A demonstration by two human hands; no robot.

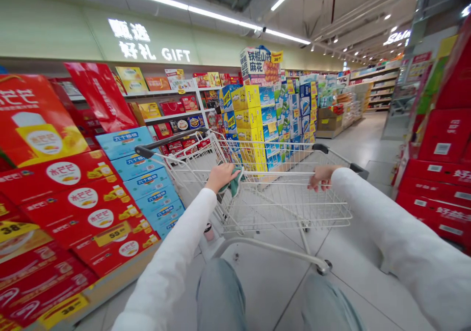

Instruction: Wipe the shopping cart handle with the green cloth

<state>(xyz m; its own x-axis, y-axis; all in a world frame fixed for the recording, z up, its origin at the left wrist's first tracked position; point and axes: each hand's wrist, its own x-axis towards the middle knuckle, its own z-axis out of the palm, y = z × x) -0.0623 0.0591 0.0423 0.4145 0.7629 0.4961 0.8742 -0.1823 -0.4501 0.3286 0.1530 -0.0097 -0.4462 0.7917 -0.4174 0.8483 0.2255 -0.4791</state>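
Observation:
In front of my knees stands a wire shopping cart (283,218), turned side-on, with its wheels on the tiled floor. My left hand (222,176) presses a green cloth (235,182) against the cart's upper rim near the left end, fingers closed over it. At the right part of the same rim, my right hand (322,178) has its fingers curled around the wire. Dark plastic caps sit on the cart's handle (169,142) at the left and on its right corner (358,170). Through the wires the basket shows only floor.
Stacked red gift boxes (81,198) and blue cartons (150,179) line the left side. Yellow and blue boxes (253,124) form a display behind the cart. More red boxes (437,183) rise at the right. A pink cup-like object (209,232) is by the cart's lower left.

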